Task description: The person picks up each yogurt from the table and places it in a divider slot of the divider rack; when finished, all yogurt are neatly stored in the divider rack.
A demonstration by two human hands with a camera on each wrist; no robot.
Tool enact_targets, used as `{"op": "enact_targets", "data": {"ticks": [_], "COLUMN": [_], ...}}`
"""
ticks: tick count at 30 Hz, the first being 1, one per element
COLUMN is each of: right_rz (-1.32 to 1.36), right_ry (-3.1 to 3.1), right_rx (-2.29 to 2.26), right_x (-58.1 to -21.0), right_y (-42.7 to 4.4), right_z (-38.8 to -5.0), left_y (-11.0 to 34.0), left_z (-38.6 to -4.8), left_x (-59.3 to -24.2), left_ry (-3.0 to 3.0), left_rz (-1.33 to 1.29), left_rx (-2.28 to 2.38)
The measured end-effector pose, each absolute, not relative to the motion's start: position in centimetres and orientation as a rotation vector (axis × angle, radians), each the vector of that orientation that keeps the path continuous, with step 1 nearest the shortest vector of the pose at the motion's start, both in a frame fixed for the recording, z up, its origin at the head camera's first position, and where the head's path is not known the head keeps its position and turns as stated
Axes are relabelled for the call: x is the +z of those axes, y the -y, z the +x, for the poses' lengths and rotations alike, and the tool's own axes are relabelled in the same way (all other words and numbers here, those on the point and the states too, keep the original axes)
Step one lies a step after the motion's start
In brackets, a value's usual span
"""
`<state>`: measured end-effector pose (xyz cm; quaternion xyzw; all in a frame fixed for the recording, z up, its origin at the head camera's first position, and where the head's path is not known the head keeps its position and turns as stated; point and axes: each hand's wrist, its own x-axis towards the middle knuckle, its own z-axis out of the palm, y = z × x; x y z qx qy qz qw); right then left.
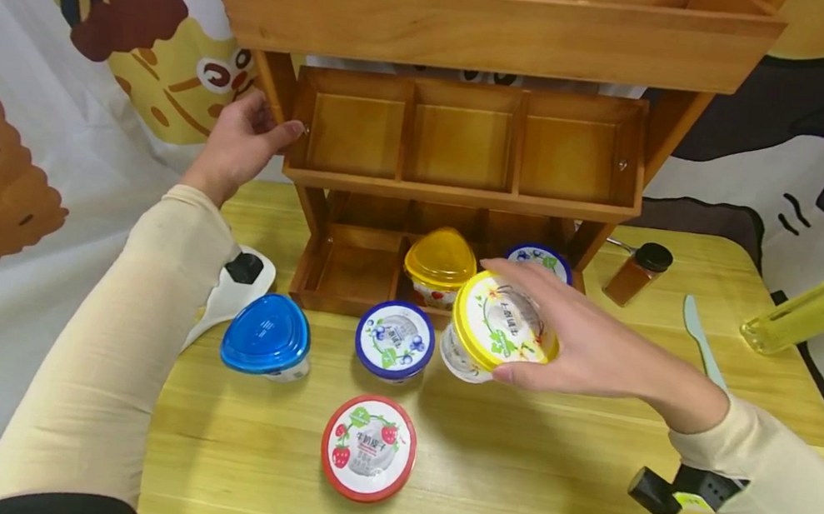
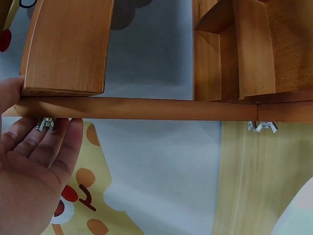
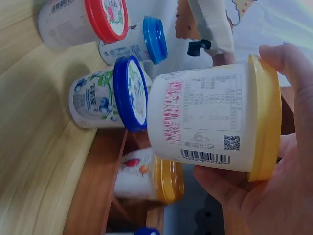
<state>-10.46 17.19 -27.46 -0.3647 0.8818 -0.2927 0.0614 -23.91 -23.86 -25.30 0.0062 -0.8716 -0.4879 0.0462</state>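
In the head view my right hand (image 1: 570, 332) grips a tub with a yellow lid (image 1: 503, 321), held tilted above the table before the rack; the right wrist view shows the thumb and fingers round its lid rim (image 3: 265, 117). My left hand (image 1: 243, 143) holds the left upright of the wooden rack (image 1: 481, 34), thumb at the front and fingers behind, beside a wing nut (image 2: 46, 124). A yellow-domed tub (image 1: 442, 262) and a blue-lidded tub (image 1: 541, 260) stand in the bottom tier. On the table are a blueberry tub (image 1: 396, 339), a red-lidded tub (image 1: 369, 448) and a blue-domed tub (image 1: 268, 336).
The middle tier (image 1: 466, 137) has three empty compartments. Right of the rack are a spice jar (image 1: 638, 272), a pale green knife (image 1: 703, 338) and an oil bottle (image 1: 813, 316). A white utensil (image 1: 227, 298) lies at the left, beside my left sleeve.
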Motion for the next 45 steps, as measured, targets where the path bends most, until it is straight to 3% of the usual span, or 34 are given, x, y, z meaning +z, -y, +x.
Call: {"op": "enact_targets", "data": {"ticks": [14,45], "right_rz": [-1.055,-0.976], "right_ry": [-2.556,-2.541], "right_rx": [-0.923,-0.854], "right_x": [-26.5,-29.6], "right_y": [-11.5,-1.4], "right_z": [-13.2,-19.6], "left_y": [23.9,23.9], "left_z": [-23.9,-24.2], "left_x": [-25.4,-25.6], "left_ry": [2.637,2.639], "left_rz": [0.010,-0.002], "left_rx": [-1.504,-1.427]}}
